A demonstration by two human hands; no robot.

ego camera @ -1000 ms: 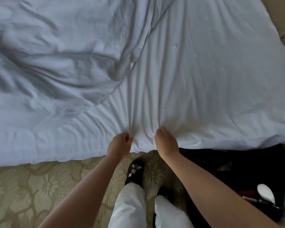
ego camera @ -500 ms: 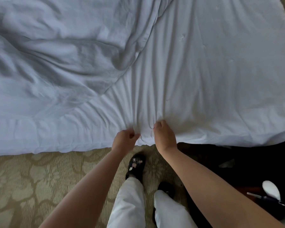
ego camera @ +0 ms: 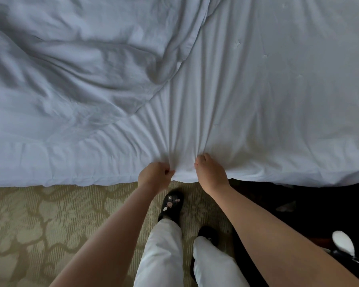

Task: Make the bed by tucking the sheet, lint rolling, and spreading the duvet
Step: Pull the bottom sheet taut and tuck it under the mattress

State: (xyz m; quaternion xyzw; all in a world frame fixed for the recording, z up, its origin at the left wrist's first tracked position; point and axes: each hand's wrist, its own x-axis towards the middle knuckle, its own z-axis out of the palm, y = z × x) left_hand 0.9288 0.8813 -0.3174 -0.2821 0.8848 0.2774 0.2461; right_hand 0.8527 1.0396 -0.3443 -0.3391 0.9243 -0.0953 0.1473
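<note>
A white sheet (ego camera: 267, 96) covers the bed and hangs over its near edge. Tight creases fan out across it from my two hands. My left hand (ego camera: 154, 176) grips a bunch of the sheet's edge, fingers curled round the cloth. My right hand (ego camera: 210, 174) grips the same edge a short way to the right, thumb on top. A crumpled pale blue-white duvet (ego camera: 66, 69) lies heaped over the left half of the bed, its lower edge lying over the sheet.
Patterned beige carpet (ego camera: 39, 224) runs along the bed's near side. My feet in black slippers (ego camera: 171, 205) and white trousers stand close to the bed edge. A dark area with a white-tipped object (ego camera: 343, 244) lies at the lower right.
Both hands have kept their hold on the sheet's edge and drawn it slightly toward me. The creases fanning out from the hands have grown more pronounced.
</note>
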